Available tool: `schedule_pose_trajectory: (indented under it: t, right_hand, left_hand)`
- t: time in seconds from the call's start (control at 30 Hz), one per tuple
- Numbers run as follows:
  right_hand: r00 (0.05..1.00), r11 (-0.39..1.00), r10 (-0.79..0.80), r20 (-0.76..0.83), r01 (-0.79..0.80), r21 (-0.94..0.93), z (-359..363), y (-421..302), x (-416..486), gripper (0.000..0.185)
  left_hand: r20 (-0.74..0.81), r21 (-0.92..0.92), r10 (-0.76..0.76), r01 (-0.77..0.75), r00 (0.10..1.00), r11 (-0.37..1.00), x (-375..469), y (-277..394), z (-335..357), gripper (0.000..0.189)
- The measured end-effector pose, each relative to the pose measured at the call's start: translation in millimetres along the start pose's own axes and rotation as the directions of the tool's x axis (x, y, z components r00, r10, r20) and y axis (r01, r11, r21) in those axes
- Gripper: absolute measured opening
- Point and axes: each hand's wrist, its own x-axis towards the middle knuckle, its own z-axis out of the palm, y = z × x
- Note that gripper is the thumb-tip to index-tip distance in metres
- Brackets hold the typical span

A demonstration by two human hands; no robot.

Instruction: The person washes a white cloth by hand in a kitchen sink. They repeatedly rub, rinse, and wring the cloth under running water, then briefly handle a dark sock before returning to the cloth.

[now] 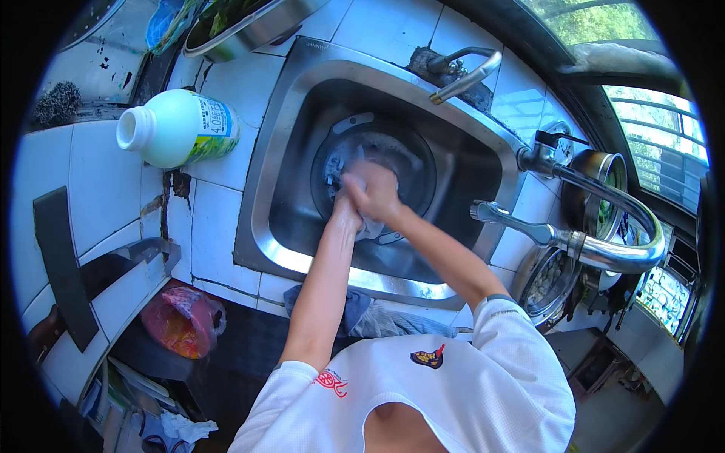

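Observation:
A round basin [416, 195] with two handles sits in the stainless-steel sink [476, 187], holding sudsy water and dark-and-light fabric [333, 170]. Over it, my left hand [348, 205] and my right hand [376, 189] are pressed together, closed around a wet, pale cloth [370, 229] that bulges out below them. My right hand lies partly over my left, whose fingers are largely hidden. The fingertips are blurred, and foam shows around them. Both forearms look wet.
A large chrome faucet [617, 255] arches at the right; a smaller tap [467, 79] stands behind the sink. An open plastic bottle [170, 130] lies at left, near a cleaver [107, 272]. Rags [374, 317] hang at the front edge. Pots [546, 283] stand right.

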Motion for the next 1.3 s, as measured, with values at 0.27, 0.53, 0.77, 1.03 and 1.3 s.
schedule_pose_trajectory:
  t: [0.27,0.53,0.77,1.03,1.3]
  right_hand:
    - [0.778,0.772,0.62,-0.103,-0.58,0.261,-11.9,46.6,6.3,0.027]
    - [0.524,-0.095,0.762,0.381,-0.492,0.866,-63.2,76.8,-24.9,0.041]
    - [0.769,0.275,0.554,0.32,-0.531,0.801,-70.9,18.3,-22.9,0.043]
    - [0.725,0.703,0.688,0.021,-0.673,0.229,-35.3,-6.4,-6.5,0.025]
    - [0.213,-0.637,0.54,0.814,-0.528,0.561,-80.5,79.7,-18.8,0.032]
  left_hand:
    - [0.11,0.061,-0.114,0.108,0.987,0.992,-29.8,14.7,23.1,0.04]
    - [-0.04,-0.156,0.005,-0.011,0.999,0.988,-40.7,37.6,35.7,0.043]
    - [-0.071,0.147,0.204,-0.192,0.977,0.97,-24.7,18.1,28.6,0.038]
    - [0.086,0.201,-0.178,0.158,0.98,0.967,-43.7,0.8,28.2,0.03]
    - [0.072,-0.033,-0.235,0.238,0.969,0.971,-56.4,65.5,47.2,0.033]
